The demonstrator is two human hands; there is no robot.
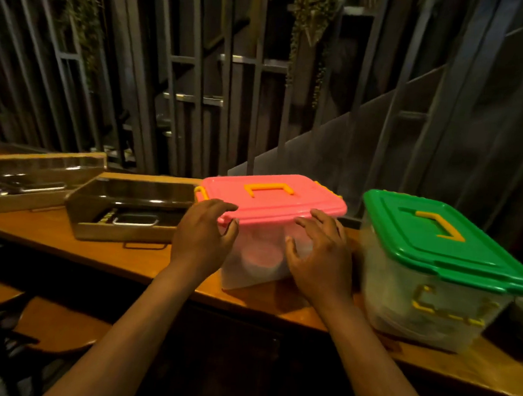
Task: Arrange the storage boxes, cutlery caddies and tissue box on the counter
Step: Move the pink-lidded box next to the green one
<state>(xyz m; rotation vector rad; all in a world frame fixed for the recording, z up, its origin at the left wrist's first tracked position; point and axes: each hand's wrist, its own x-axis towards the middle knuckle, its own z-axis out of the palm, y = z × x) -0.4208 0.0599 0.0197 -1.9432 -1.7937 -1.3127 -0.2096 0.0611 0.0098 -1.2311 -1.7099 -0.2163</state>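
A clear storage box with a pink lid (pixel 272 198) and orange handle stands in the middle of the wooden counter (pixel 122 256). My left hand (pixel 204 234) is at its front left corner, fingers spread, thumb near the lid's rim. My right hand (pixel 319 253) hovers over its front face, fingers apart, holding nothing. A second clear box with a green lid (pixel 435 242) stands to the right, close to the counter's front edge. Two cutlery caddies sit to the left: a near one (pixel 124 214) with a dark clear cover and a far one (pixel 25 180). No tissue box is in sight.
A dark slatted metal screen with hanging plants (pixel 310 32) rises behind the counter. Wooden stool seats (pixel 59 326) stand below the counter's front edge at lower left.
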